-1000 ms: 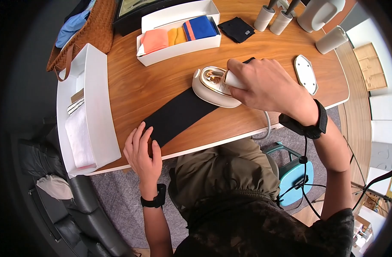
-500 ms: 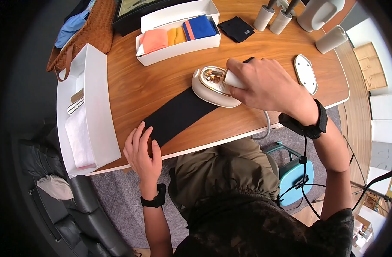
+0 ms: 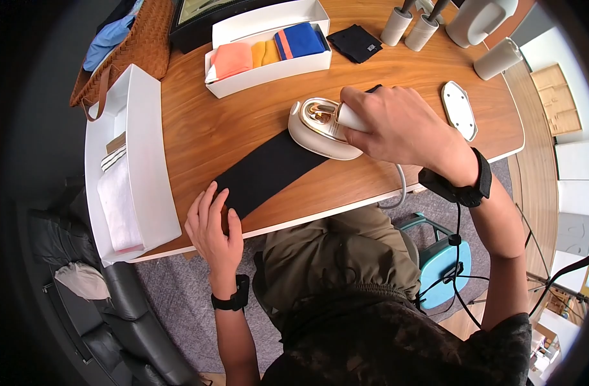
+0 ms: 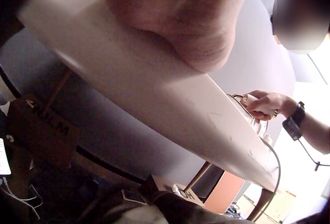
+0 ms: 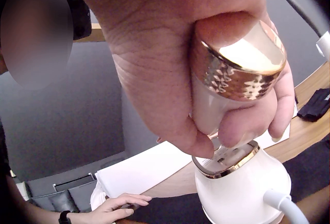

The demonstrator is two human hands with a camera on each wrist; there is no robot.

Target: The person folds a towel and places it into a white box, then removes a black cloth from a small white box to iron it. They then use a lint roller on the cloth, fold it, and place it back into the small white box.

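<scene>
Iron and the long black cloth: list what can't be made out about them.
- Iron soleplate: head view, hidden beneath its own body.
- Black cloth under it: head view, covered by the iron.
- Iron's lower part: right wrist view, cut off by the bottom edge.

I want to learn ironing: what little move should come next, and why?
Perhaps slide the iron slightly toward the left hand, stopping before its fingers: the right hand grips the handle, and uncovered black cloth lies between.

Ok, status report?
Right hand gripping white-and-gold iron on black fabric strip. Left hand on strip's left end. Long white box beside, off strip.
</scene>
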